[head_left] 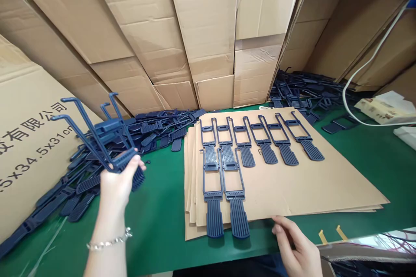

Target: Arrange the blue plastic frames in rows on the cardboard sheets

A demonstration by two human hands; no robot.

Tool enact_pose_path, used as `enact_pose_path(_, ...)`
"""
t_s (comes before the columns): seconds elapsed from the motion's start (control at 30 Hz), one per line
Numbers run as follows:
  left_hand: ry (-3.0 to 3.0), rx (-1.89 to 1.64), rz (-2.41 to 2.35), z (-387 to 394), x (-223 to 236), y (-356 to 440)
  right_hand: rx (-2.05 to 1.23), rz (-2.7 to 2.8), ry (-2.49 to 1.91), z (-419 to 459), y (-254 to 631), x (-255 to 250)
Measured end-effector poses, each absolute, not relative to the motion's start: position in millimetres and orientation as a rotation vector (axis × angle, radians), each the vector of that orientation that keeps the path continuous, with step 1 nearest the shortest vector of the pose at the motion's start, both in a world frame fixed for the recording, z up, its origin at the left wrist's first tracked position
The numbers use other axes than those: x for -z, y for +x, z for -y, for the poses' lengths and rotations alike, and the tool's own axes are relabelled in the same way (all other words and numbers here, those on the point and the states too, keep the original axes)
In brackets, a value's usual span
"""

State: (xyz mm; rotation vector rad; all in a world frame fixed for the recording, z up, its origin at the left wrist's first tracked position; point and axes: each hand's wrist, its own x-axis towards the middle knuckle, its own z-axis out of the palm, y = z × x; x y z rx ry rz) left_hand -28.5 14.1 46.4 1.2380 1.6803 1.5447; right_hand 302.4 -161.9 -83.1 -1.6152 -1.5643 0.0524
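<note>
My left hand is raised over the green table and grips a bunch of dark blue plastic strap parts, fanned upward. Under it lies a heap of the same blue parts. To the right, a stack of brown cardboard sheets carries a back row of several blue parts and two more parts laid in front at the left. My right hand rests at the near edge of the cardboard, fingers apart, holding nothing.
Flattened cardboard boxes lean along the back. A printed carton stands at the left. Another pile of blue parts lies at the back right, beside a white cable and a tissue pack.
</note>
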Motion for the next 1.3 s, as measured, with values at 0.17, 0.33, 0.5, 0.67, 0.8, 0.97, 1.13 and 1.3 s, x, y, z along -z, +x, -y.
enact_pose_path(0.17, 0.821, -1.522, -1.358, 49.6, -31.8, 37.1, -0.117, 1.493, -1.475, 155.4, 300.9, 34.7)
enact_pose_path(0.33, 0.558, -1.287, -1.034, 88.7, -26.7, 96.5, -0.388, 1.596, -1.247, 139.2, 273.0, -7.5)
enact_pose_path(0.5, 0.494, -1.052, -1.113, 104.6, -32.1, 129.3, -0.329, 1.784, -1.318, 134.3, 229.8, -2.4)
enact_pose_path(0.67, 0.831, -1.138, -1.183, 108.7, -27.9, 137.7, -0.559, 1.611, -1.294, 136.8, 219.4, 5.1)
enact_pose_path(0.8, 1.076, -1.145, -1.261, 112.5, -26.9, 142.7, -0.916, 1.395, -1.238, 125.1, 226.8, -4.7)
enact_pose_path(0.97, 1.122, -1.060, -1.164, 113.4, -31.6, 139.5, -1.136, 1.013, -1.258, 107.3, 238.3, -14.9)
enact_pose_path(1.13, 0.888, -1.001, -0.953, 99.4, -24.7, 115.1, -1.272, 0.678, -1.219, 106.0, 257.8, -3.8)
enact_pose_path(1.3, 0.801, -1.199, -0.994, 78.8, -22.3, 81.9, -1.239, 0.585, -1.276, 114.1, 283.2, 15.3)
